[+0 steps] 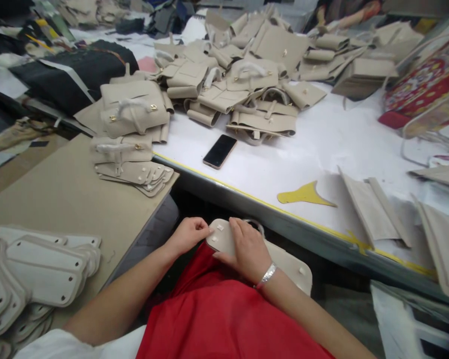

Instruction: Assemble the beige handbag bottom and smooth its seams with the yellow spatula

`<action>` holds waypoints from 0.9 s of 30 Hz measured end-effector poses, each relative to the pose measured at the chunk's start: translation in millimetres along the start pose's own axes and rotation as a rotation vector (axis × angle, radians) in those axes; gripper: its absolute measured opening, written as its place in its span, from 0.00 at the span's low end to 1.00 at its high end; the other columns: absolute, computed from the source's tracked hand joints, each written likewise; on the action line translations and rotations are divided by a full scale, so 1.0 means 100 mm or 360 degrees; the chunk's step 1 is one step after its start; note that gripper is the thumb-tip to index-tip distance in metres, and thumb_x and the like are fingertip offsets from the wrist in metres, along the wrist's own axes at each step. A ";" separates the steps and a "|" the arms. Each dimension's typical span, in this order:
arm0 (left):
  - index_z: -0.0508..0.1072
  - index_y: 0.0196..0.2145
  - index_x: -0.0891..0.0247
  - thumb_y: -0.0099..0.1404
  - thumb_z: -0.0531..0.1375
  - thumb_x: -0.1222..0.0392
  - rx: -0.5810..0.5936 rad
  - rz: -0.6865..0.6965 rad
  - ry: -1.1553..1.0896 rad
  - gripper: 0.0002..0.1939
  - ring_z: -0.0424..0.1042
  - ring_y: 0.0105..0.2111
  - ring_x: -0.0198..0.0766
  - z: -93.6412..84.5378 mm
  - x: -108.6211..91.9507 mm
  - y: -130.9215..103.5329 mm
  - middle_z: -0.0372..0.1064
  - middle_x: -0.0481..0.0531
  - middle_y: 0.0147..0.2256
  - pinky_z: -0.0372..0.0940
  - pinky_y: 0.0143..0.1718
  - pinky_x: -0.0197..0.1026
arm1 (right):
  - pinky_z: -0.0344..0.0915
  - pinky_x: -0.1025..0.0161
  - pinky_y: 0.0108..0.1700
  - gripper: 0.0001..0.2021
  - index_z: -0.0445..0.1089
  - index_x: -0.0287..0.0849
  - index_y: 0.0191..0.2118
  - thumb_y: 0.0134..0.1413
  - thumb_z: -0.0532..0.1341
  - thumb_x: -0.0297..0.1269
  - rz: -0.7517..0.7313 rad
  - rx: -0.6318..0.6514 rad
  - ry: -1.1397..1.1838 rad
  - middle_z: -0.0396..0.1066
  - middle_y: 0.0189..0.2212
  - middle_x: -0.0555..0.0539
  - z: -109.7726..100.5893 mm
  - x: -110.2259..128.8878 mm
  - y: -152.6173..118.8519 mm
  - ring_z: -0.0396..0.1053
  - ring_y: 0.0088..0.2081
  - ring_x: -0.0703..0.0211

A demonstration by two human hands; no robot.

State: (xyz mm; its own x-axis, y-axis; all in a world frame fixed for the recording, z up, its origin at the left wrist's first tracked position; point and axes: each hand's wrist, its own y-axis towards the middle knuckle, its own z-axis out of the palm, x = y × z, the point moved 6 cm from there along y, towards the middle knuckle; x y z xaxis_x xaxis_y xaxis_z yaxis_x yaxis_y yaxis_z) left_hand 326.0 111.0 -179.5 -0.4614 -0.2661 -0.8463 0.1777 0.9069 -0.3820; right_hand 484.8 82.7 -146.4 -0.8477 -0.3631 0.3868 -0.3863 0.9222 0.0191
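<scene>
A beige handbag (pixel 288 262) lies over my lap with its long, rounded bottom panel facing up. Small white-wrapped studs stand near the panel's ends, and part of a pale handle loop (pixel 261 227) shows behind it. My right hand (pixel 249 252) wraps over the panel, fingers on the far edge and thumb on the near one. At the panel's left end, my left hand (pixel 190 233) is closed with its fingers curled, thumb and fingertip pinched at the rim. Whatever lies under the panel is hidden.
Beige bag pieces (pixel 254 75) heap across the white table (pixel 262 164), with a phone (pixel 220 151) and a yellow piece (pixel 305 194) nearer its edge. Flat panels (pixel 48 264) are stacked on the board at left. Another person's arm (pixel 353 17) is at the far side.
</scene>
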 end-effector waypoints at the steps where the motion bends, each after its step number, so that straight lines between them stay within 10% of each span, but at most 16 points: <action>1: 0.68 0.22 0.67 0.53 0.60 0.51 0.0003 -0.0002 -0.0025 0.15 0.58 0.20 0.29 0.00 0.02 0.01 0.62 0.45 0.19 0.53 0.22 0.32 | 0.56 0.50 0.53 0.42 0.56 0.31 0.56 0.40 0.63 0.57 0.0007 0.0032 -0.0014 0.60 0.53 0.34 0.05 0.02 0.04 0.58 0.52 0.43; 27: 0.68 0.22 0.67 0.53 0.59 0.54 0.0120 0.0133 -0.0001 0.12 0.61 0.21 0.30 -0.05 0.07 0.11 0.65 0.47 0.20 0.55 0.22 0.32 | 0.55 0.55 0.46 0.31 0.60 0.36 0.50 0.41 0.60 0.51 0.0163 0.0061 -0.0088 0.64 0.44 0.38 0.15 0.15 0.20 0.61 0.44 0.46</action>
State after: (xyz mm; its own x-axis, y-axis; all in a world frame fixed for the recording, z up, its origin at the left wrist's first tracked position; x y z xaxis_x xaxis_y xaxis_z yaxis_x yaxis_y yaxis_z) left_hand 320.7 120.6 -187.6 -0.4418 -0.1907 -0.8766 0.2805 0.8988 -0.3369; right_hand 458.6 93.8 -153.6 -0.9016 -0.2753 0.3337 -0.3096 0.9494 -0.0533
